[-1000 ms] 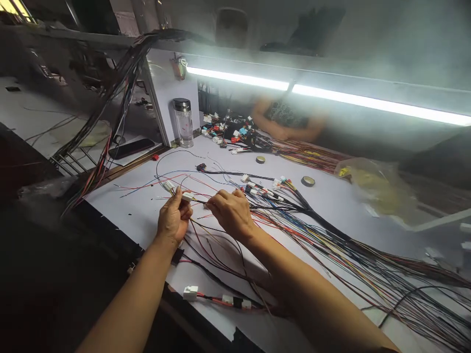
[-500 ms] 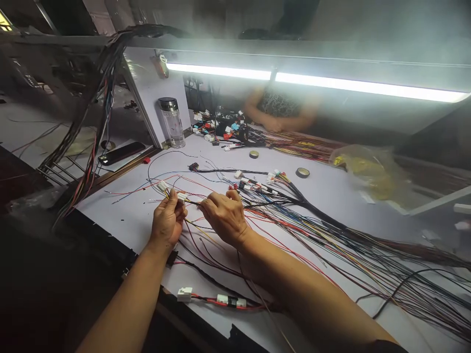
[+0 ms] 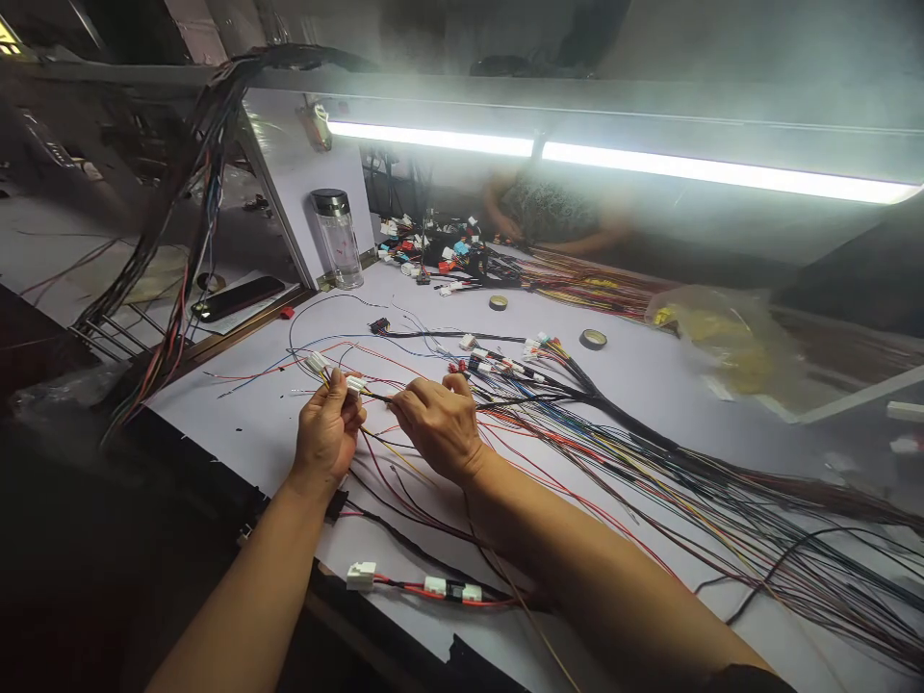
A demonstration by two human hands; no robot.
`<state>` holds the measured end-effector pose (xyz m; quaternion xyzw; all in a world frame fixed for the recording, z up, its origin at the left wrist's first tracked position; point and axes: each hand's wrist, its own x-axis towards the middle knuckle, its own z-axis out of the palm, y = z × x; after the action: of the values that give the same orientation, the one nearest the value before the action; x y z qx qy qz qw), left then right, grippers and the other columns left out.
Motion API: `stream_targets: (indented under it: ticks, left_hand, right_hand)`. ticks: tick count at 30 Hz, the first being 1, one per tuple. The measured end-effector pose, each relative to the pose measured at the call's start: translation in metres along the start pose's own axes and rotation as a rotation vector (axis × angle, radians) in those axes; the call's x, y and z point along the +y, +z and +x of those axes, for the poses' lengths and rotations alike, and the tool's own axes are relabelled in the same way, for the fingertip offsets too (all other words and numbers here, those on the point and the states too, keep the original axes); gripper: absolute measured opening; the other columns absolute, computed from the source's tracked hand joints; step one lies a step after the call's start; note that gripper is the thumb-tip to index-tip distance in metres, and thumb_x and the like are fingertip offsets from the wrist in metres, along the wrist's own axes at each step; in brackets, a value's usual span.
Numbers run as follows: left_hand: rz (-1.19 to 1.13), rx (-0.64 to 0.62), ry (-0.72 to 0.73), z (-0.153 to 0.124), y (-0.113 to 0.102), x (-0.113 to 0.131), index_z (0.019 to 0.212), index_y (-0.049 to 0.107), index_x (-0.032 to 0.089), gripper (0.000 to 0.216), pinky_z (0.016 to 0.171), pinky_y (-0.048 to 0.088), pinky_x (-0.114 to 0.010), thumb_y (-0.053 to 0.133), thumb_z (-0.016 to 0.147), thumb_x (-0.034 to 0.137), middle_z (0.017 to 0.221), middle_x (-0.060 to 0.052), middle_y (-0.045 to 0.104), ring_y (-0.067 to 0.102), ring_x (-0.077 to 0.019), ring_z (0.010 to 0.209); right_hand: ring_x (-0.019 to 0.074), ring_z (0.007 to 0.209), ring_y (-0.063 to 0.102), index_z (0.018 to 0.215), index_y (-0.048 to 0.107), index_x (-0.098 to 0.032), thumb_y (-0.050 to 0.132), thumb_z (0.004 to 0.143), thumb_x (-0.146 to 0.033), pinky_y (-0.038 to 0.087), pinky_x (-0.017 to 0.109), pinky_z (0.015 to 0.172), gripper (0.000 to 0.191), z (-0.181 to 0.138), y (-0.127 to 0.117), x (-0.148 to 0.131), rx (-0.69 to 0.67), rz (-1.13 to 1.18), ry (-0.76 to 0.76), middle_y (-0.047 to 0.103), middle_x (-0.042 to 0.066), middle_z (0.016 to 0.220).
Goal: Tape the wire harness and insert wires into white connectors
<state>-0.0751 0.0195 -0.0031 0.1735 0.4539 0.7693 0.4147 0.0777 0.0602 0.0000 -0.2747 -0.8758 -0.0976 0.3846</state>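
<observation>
My left hand (image 3: pixel 328 423) is closed around a white connector (image 3: pixel 353 386), which pokes out past the thumb and fingers. A second white connector (image 3: pixel 316 363) with yellow and dark wires sticks up just behind the thumb. My right hand (image 3: pixel 439 423) pinches a dark wire (image 3: pixel 378 396) that runs into the held connector. Its fingertips are partly hidden behind the back of the hand. Loose red, yellow and black wires (image 3: pixel 390 448) hang and lie below both hands. Nearer the table's front edge lies a white plug (image 3: pixel 361 577) on a red and black lead.
A large wire harness (image 3: pixel 635 423) spreads to the right. Two tape rolls, one of them a dark roll (image 3: pixel 593 339), lie behind it. A glass bottle (image 3: pixel 338 241) stands at the back left. Across the table sits a person (image 3: pixel 555 212) beside piled connectors (image 3: pixel 440 250).
My hands stay almost where they were, both keeping their grip. The person across the table has moved their hands apart.
</observation>
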Motion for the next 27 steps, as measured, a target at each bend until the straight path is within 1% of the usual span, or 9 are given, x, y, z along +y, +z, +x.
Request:
stream_targets:
  ticks: [2,6,9,13,18,22,25,27]
  left_hand:
    - [0.0,-0.003,0.004,-0.001,0.0,0.0,0.076,0.066,0.012,0.033,0.04,0.032,-0.016,0.08,0.067,0.039,0.06,0.003,0.05,0.039,-0.0036,0.046]
    - [0.003,-0.041,0.026,-0.002,0.001,0.001,0.08,0.068,0.011,0.031,0.04,0.03,-0.016,0.078,0.071,0.038,0.057,0.004,0.045,0.034,-0.0027,0.044]
    - [0.002,-0.036,0.04,-0.002,0.002,0.002,0.081,0.069,0.01,0.031,0.041,0.031,-0.016,0.078,0.07,0.038,0.057,0.004,0.044,0.034,-0.0028,0.045]
    - [0.011,-0.031,0.051,-0.003,0.001,0.003,0.081,0.069,0.01,0.032,0.041,0.03,-0.016,0.078,0.07,0.039,0.058,0.004,0.045,0.035,-0.0029,0.046]
    - [0.012,-0.04,0.057,-0.004,0.002,0.003,0.081,0.068,0.01,0.032,0.041,0.03,-0.016,0.077,0.071,0.039,0.059,0.003,0.045,0.034,-0.0032,0.046]
    - [-0.036,-0.085,0.021,-0.004,0.003,0.007,0.092,0.068,0.011,0.033,0.042,0.032,-0.016,0.073,0.076,0.039,0.062,0.003,0.045,0.032,-0.0034,0.046]
    - [-0.145,-0.135,-0.038,-0.004,0.001,0.011,0.099,0.067,0.012,0.037,0.043,0.035,-0.018,0.061,0.084,0.046,0.067,0.001,0.049,0.033,-0.005,0.046]
    - [-0.203,-0.145,-0.076,-0.003,-0.001,0.013,0.102,0.066,0.012,0.04,0.045,0.038,-0.02,0.052,0.089,0.047,0.069,-0.001,0.051,0.036,-0.0066,0.047]
  right_hand:
    - [0.0098,0.066,0.05,0.082,0.06,-0.02,0.049,0.095,-0.018,0.022,0.034,0.075,0.017,-0.001,0.0,0.0,0.007,0.0,0.006,0.065,-0.002,0.076]
    - [0.0098,0.066,0.05,0.083,0.061,-0.02,0.05,0.096,-0.022,0.023,0.034,0.075,0.017,-0.002,0.001,0.0,0.038,0.003,0.014,0.065,-0.002,0.077]
    - [0.01,0.066,0.051,0.084,0.061,-0.021,0.051,0.096,-0.021,0.023,0.033,0.075,0.016,-0.002,0.0,-0.001,0.064,0.006,0.012,0.065,-0.003,0.077]
    - [0.0096,0.065,0.05,0.082,0.061,-0.021,0.051,0.096,-0.023,0.022,0.033,0.074,0.018,0.0,-0.001,-0.001,0.061,0.01,0.019,0.065,-0.003,0.075]
    - [0.0091,0.067,0.051,0.083,0.063,-0.021,0.048,0.098,-0.025,0.021,0.033,0.075,0.021,-0.001,-0.004,-0.003,-0.026,0.025,0.049,0.066,-0.002,0.078]
    - [0.0093,0.069,0.053,0.085,0.063,-0.021,0.044,0.1,-0.028,0.021,0.033,0.077,0.025,0.005,-0.007,-0.004,-0.089,0.029,0.109,0.067,-0.002,0.079]
    - [0.0105,0.075,0.055,0.088,0.064,-0.022,0.041,0.101,-0.032,0.022,0.032,0.076,0.028,0.021,-0.003,0.003,-0.125,0.017,0.211,0.068,-0.001,0.085]
    - [0.0119,0.079,0.056,0.092,0.064,-0.022,0.04,0.101,-0.034,0.023,0.032,0.076,0.028,0.037,0.006,0.01,-0.177,-0.004,0.291,0.068,0.001,0.092]
